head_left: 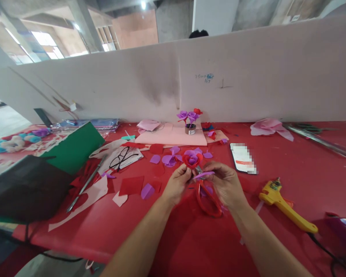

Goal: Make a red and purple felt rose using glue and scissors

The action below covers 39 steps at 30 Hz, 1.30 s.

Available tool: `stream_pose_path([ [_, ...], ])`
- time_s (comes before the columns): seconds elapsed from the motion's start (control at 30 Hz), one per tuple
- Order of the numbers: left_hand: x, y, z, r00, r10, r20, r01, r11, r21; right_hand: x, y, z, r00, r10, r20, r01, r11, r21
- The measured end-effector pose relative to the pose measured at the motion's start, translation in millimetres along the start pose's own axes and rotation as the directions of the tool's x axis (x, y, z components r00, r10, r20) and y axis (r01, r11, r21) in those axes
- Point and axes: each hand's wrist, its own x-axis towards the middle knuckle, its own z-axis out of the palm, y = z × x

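Between my two hands, over the red table, a paper flower [193, 158] with red outer petals and a purple middle faces upward. My left hand [180, 180] is closed around its base. Just right of it, my right hand [223, 181] pinches a loose purple paper petal [204, 175]. Scissors with red handles [209, 202] lie on the table below the hands, their blades partly hidden behind the petal and fingers. Loose purple petals [169, 160] are scattered beyond my left hand. Nearer on the left lie a red paper square [132, 186] and another purple petal [147, 191].
A yellow glue gun [285, 206] and a phone [243, 158] lie to the right. Farther back, a small pot [190, 129] holds finished purple and red flowers. Eyeglasses [122, 158], a metal rod [86, 186] and a green board [75, 148] are on the left. A white partition [248, 61] stands behind.
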Motion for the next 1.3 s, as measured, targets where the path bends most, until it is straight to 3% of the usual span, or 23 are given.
stream_pose_path([
  [0.2,-1.8,-6.9,-0.8,0.995,-0.092,-0.028,0.091,0.995,-0.045,-5.4,-7.0,3.2,0.977,-0.21,0.022,0.21,0.957,-0.2],
  [0.37,-3.8,-6.4,2.8,0.997,-0.066,-0.029,0.064,0.996,-0.069,-6.6,-9.6,4.9,0.963,-0.265,0.052,0.269,0.929,-0.255],
  [0.67,-4.2,-10.6,-5.1,0.995,-0.092,-0.034,0.092,0.996,-0.02,-6.8,-8.4,6.9,0.974,-0.226,-0.001,0.22,0.947,-0.233],
  [0.93,-4.3,-9.5,-6.2,0.999,-0.041,-0.022,0.041,0.999,-0.004,-0.6,7.3,4.7,0.984,-0.147,-0.099,0.145,0.989,-0.024],
  [1.1,-4.4,-10.9,-3.4,0.999,-0.021,-0.044,0.023,0.999,0.028,0.9,14.9,2.3,0.986,0.006,-0.164,-0.002,1.0,0.03],
  [1.3,-1.3,-9.1,-1.4,0.998,0.014,-0.061,-0.015,1.0,-0.019,0.5,17.2,0.8,0.997,0.008,-0.073,-0.006,1.0,0.022],
])
